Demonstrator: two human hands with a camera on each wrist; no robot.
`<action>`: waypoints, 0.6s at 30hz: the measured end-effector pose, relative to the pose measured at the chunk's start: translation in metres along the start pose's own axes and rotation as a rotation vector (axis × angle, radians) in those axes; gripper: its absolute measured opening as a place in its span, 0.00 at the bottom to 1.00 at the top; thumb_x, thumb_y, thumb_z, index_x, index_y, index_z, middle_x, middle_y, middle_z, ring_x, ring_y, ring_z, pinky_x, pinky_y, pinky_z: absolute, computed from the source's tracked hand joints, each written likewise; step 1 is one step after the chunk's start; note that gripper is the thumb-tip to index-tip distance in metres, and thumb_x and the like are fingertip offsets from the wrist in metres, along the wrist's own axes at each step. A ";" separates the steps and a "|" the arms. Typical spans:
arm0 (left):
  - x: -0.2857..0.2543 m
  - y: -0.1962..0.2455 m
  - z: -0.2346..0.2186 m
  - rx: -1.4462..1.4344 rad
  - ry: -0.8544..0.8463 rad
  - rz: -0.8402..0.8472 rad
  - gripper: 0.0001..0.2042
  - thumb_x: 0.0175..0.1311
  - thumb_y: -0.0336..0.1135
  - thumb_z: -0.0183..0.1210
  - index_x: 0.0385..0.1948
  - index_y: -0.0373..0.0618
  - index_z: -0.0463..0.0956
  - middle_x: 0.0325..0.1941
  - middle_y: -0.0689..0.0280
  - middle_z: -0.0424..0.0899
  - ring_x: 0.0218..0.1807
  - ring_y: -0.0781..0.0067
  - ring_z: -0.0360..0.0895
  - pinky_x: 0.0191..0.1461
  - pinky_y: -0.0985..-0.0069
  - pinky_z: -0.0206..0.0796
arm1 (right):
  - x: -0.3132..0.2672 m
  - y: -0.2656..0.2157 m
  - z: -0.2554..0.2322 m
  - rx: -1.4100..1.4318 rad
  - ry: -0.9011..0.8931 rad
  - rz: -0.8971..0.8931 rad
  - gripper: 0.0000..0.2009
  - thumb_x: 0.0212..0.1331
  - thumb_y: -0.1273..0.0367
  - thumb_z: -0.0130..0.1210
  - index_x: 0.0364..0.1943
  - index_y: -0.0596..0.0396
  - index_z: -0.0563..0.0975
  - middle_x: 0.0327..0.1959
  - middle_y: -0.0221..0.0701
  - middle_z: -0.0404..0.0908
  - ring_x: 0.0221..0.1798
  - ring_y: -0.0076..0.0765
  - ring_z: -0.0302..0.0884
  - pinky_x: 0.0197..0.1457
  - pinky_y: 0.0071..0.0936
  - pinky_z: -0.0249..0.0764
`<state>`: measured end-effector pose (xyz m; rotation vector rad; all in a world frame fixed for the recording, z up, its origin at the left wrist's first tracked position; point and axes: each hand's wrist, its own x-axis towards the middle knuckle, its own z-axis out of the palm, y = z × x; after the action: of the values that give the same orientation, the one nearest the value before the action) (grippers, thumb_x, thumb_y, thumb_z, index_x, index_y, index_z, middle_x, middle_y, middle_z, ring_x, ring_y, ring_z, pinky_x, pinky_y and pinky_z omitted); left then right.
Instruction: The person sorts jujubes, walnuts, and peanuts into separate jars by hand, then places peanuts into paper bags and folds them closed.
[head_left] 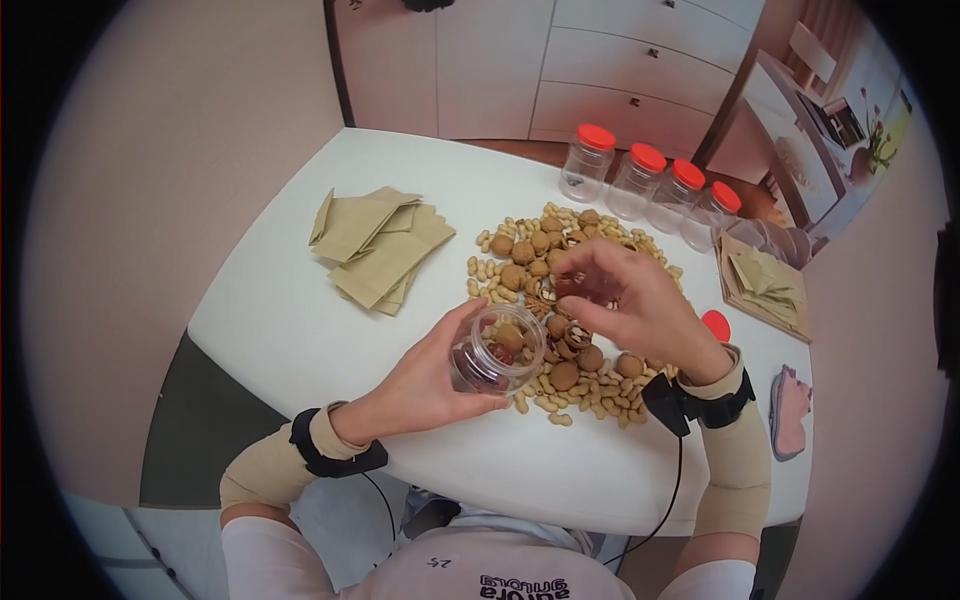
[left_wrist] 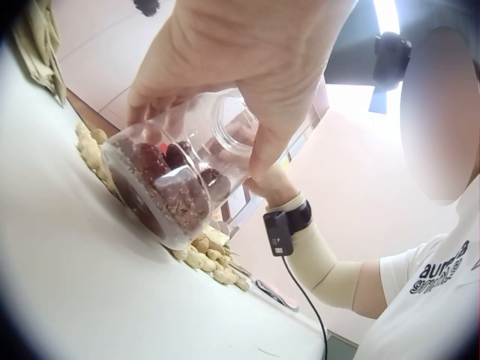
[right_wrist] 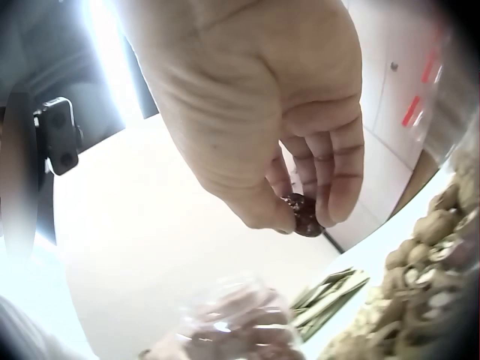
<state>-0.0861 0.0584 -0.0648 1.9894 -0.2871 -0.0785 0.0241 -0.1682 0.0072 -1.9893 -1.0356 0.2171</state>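
My left hand (head_left: 415, 385) grips a clear plastic jar (head_left: 527, 345) around its side, its lidless mouth tilted toward the right hand. Several dark red dried dates (left_wrist: 176, 191) lie inside it, seen through the wall in the left wrist view. My right hand (head_left: 645, 305) hovers over the nut pile, to the right of the jar. Between its thumb and fingertips it pinches one dark red dried date (right_wrist: 306, 217), which the right wrist view shows best. Beneath the hands, whole and cracked walnuts (head_left: 565, 376) lie in the middle of a spread of peanuts (head_left: 605, 402).
Several clear jars with red lids (head_left: 596, 137) stand in a row along the far right edge of the white table (head_left: 270, 320). Flat brown paper bags (head_left: 390, 255) lie at left. On the right are a loose red lid (head_left: 715, 325), a tray with papers (head_left: 800, 325) and a pink cloth (head_left: 792, 415).
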 end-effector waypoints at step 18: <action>0.000 -0.003 0.001 -0.052 0.011 0.004 0.48 0.47 0.33 0.72 0.69 0.38 0.47 0.65 0.53 0.65 0.69 0.61 0.63 0.73 0.67 0.53 | 0.000 0.104 0.001 -0.827 -0.192 0.267 0.16 0.49 0.71 0.61 0.46 0.53 0.78 0.44 0.40 0.75 0.43 0.49 0.79 0.47 0.42 0.76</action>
<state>-0.0855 0.0581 -0.0678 1.9368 -0.2795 -0.0712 0.0844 -0.1976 -0.0720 -2.9084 -1.0747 0.1297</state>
